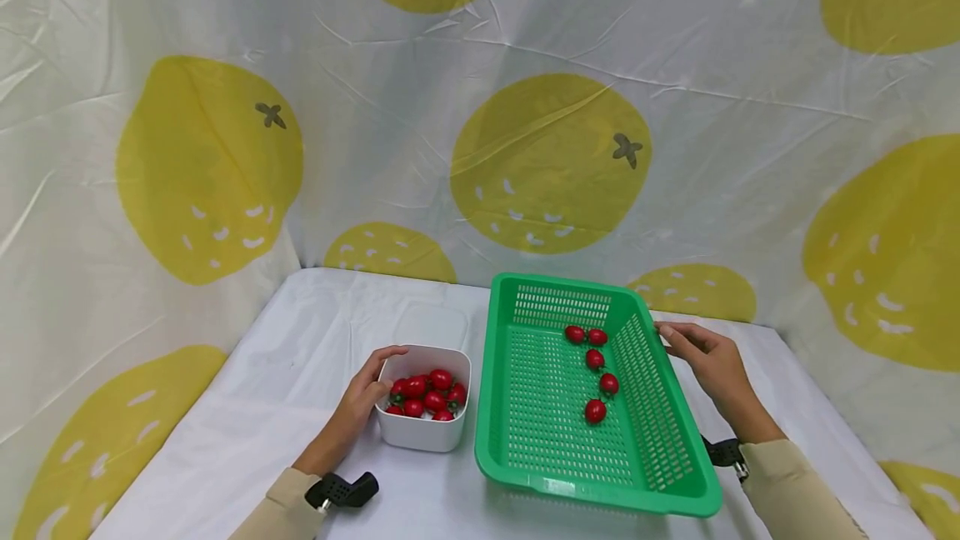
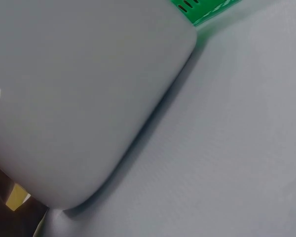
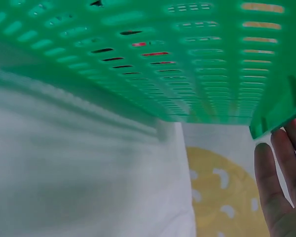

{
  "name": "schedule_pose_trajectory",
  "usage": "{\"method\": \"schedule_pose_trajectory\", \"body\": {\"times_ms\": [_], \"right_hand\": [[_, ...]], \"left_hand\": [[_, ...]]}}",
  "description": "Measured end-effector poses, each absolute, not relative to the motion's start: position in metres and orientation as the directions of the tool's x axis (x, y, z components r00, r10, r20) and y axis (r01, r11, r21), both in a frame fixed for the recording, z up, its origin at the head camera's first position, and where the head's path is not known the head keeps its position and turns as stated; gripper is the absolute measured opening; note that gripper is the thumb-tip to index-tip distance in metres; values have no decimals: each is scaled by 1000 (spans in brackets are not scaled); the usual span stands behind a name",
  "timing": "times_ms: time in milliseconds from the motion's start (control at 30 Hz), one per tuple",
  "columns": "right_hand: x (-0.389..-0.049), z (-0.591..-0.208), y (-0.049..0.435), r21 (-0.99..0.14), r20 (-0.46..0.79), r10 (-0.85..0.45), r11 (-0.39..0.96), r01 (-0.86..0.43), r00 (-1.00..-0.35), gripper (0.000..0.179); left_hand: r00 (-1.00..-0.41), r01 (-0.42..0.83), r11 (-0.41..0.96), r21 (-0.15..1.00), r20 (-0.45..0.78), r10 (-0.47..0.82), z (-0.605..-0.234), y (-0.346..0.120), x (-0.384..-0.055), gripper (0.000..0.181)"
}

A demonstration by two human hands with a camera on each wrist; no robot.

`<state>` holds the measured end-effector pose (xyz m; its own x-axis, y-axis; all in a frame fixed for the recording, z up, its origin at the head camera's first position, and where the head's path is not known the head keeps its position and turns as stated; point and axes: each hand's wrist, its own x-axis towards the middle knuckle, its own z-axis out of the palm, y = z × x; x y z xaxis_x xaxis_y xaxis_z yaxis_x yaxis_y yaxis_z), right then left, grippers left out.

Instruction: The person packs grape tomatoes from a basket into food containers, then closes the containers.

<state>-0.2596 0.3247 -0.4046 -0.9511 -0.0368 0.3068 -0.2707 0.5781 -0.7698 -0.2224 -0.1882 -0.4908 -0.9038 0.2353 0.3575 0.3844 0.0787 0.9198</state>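
Note:
My left hand [image 1: 363, 390] holds the left side of a square white container [image 1: 423, 437], its fingers at the rim. Several red cherry tomatoes [image 1: 435, 400] with green stems lie inside. To the right is a green slotted plastic basket [image 1: 491, 407] with several more cherry tomatoes [image 1: 595, 359] scattered on its floor. My right hand [image 1: 708, 361] pinches the basket's right rim near the far corner. In the right wrist view, fingers [image 3: 267, 170] reach under the rim. The left wrist view shows mainly the container's smooth wall [image 2: 89, 98]; the left hand is mostly hidden there.
A pale, translucent flat lid [image 1: 431, 325] lies behind the white container. White cloth covers the table [image 1: 300, 332]. A lemon-patterned curtain [image 1: 390, 123] hangs behind and along both sides. The basket's near edge extends close to the table's front.

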Motion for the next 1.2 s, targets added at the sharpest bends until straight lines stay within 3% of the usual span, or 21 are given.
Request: {"method": "schedule_pose_trajectory", "body": {"times_ms": [367, 600, 1200], "right_hand": [[-254, -430, 315, -822, 322, -32, 487, -296, -946, 41], [-251, -435, 314, -931, 192, 5, 319, -180, -981, 45], [-253, -437, 311, -946, 159, 3, 286, -151, -987, 46]], "left_hand": [[-902, 393, 64, 917, 371, 221, -493, -187, -221, 53], [-905, 385, 65, 921, 363, 223, -494, -185, -222, 54], [-902, 389, 77, 918, 363, 235, -490, -189, -224, 54]]}}
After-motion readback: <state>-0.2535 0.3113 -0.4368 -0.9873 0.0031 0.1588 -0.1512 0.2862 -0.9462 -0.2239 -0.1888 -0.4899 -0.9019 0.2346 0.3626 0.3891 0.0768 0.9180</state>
